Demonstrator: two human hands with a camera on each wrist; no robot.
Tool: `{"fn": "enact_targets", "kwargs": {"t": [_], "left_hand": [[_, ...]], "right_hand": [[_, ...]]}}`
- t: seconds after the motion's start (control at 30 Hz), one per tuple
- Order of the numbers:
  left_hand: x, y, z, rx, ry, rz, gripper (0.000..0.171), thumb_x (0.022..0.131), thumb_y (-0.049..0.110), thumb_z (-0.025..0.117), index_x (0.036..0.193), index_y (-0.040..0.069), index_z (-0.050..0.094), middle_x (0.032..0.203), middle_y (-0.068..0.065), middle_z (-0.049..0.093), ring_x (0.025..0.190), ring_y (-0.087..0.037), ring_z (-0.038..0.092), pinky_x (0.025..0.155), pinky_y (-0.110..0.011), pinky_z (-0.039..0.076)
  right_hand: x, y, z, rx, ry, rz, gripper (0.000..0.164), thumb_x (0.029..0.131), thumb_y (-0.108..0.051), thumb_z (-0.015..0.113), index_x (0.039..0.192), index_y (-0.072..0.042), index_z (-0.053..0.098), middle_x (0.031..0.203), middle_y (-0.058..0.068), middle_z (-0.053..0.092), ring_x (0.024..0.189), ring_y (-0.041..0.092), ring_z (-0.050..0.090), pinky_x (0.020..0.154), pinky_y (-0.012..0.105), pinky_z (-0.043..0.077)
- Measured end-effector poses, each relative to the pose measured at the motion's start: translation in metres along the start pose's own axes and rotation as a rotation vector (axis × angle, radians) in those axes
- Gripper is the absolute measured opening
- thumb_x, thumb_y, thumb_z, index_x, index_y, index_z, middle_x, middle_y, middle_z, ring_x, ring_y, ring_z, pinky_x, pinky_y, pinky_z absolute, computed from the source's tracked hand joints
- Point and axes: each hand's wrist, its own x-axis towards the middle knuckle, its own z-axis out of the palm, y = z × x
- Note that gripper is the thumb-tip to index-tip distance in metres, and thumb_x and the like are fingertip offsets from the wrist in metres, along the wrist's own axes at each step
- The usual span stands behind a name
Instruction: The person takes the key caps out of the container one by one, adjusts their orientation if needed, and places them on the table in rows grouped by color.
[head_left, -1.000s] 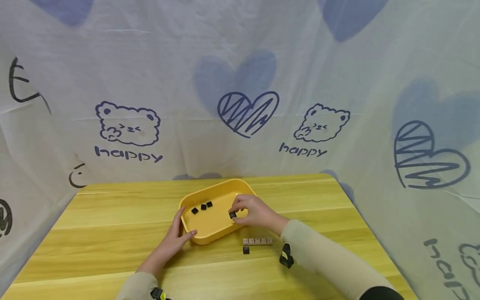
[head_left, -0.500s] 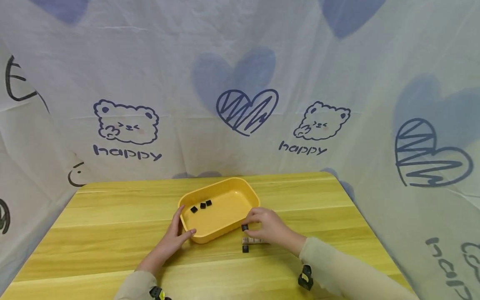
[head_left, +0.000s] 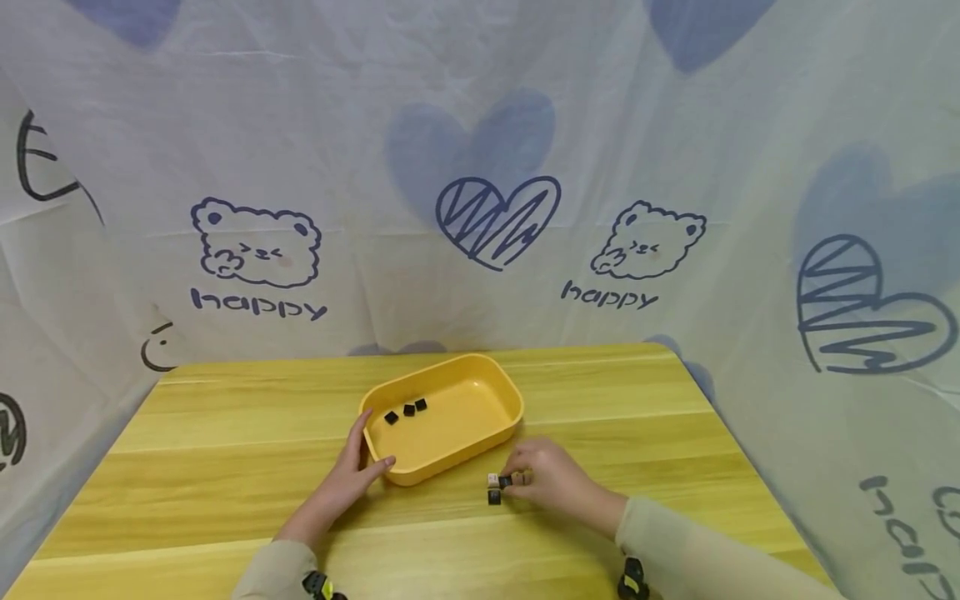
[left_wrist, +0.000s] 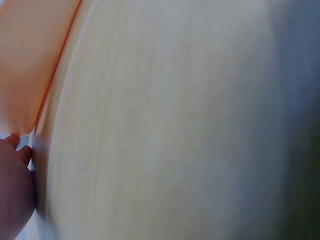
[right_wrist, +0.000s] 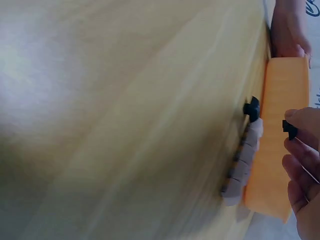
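A yellow tray (head_left: 450, 457) stands on the table, its left end gripped by my left hand (head_left: 351, 475), thumb over the near rim and fingers along the side wall. Between thumb and forefinger my right hand (head_left: 557, 482) pinches a small black block (right_wrist: 289, 129), which has a stubby projection. In the head view this block overlaps the row of pale blocks (right_wrist: 241, 165), right beside the row's left end block (head_left: 492, 480). My right hand hides most of that row. Just in front of the left end block sits another black block (head_left: 493, 497), marked on top.
Several black blocks (head_left: 408, 410) lie inside the tray toward its left back side. The wood-patterned table (head_left: 225, 467) extends around both hands. Behind it hangs a pale cloth (head_left: 375, 275) with hearts and bears.
My right hand has come out of the tray with the black block, moving toward me and to the right, down to the pale row. My left hand stays on the tray.
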Motion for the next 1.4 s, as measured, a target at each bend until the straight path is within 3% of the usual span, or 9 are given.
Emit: {"fn": "enact_targets", "kwargs": {"t": [0.4,0.8,1.13,1.4], "left_hand": [[-0.002,0.0,-0.001,0.014,0.005,-0.012,0.092,0.093,0.017,0.066,0.156,0.012,0.0,0.157,-0.031,-0.006,0.144,-0.044,-0.002,0.115,-0.054,0.003],[-0.001,0.005,0.0,0.013,0.004,-0.018,0.091,0.093,0.014,0.065,0.156,0.011,0.0,0.157,-0.031,-0.005,0.144,-0.043,-0.001,0.115,-0.053,0.003],[0.001,-0.008,-0.003,0.0,-0.01,-0.016,0.092,0.093,0.021,0.066,0.157,0.017,-0.001,0.158,-0.027,-0.007,0.145,-0.041,-0.003,0.115,-0.054,0.002],[-0.002,0.001,-0.001,0.005,-0.003,-0.001,0.09,0.093,0.016,0.065,0.156,0.013,0.0,0.157,-0.03,-0.006,0.144,-0.044,-0.002,0.115,-0.055,0.001]], "right_hand": [[-0.007,0.004,0.015,-0.08,-0.033,0.028,0.018,0.074,-0.026,0.085,0.088,-0.016,0.078,0.079,-0.016,0.052,0.074,0.001,0.044,0.069,0.024,0.037],[-0.009,0.005,0.022,-0.149,-0.038,0.036,0.018,0.074,-0.026,0.085,0.089,-0.016,0.078,0.077,-0.014,0.057,0.07,0.001,0.045,0.068,0.026,0.04],[-0.008,0.003,0.025,-0.161,-0.046,0.049,0.018,0.077,-0.027,0.084,0.091,-0.018,0.078,0.08,-0.014,0.061,0.073,0.001,0.048,0.071,0.027,0.043],[-0.008,0.003,0.026,-0.169,-0.046,0.062,0.016,0.077,-0.027,0.084,0.091,-0.019,0.078,0.08,-0.015,0.062,0.074,0.002,0.053,0.073,0.028,0.046]]}}
